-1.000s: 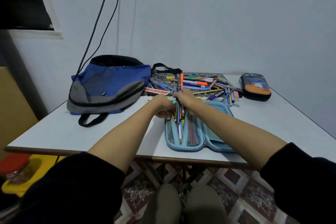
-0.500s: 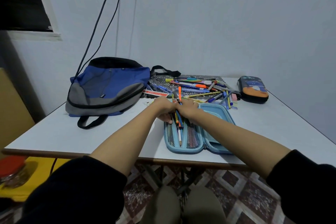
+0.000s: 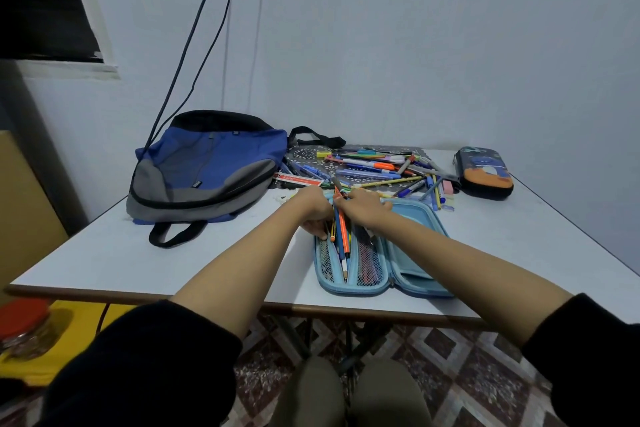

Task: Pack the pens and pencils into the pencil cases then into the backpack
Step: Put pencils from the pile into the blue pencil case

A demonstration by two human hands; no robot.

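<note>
Head view: the left hand and right hand meet over the far end of the open case, which lies at the table's near edge. The left curls round a bunch of pens lying in the case's left half. The right lies over their tops; I cannot tell whether it grips or only presses. Best keep the bunch parallel and settle it flat between the mesh pockets before letting go. The hands hide the pen tops. The pile beyond is too tangled to count.

You're in dim, bluish light; thin black cables cast faint shadows on the pale painted wall. Your lens bows the edges.
</note>
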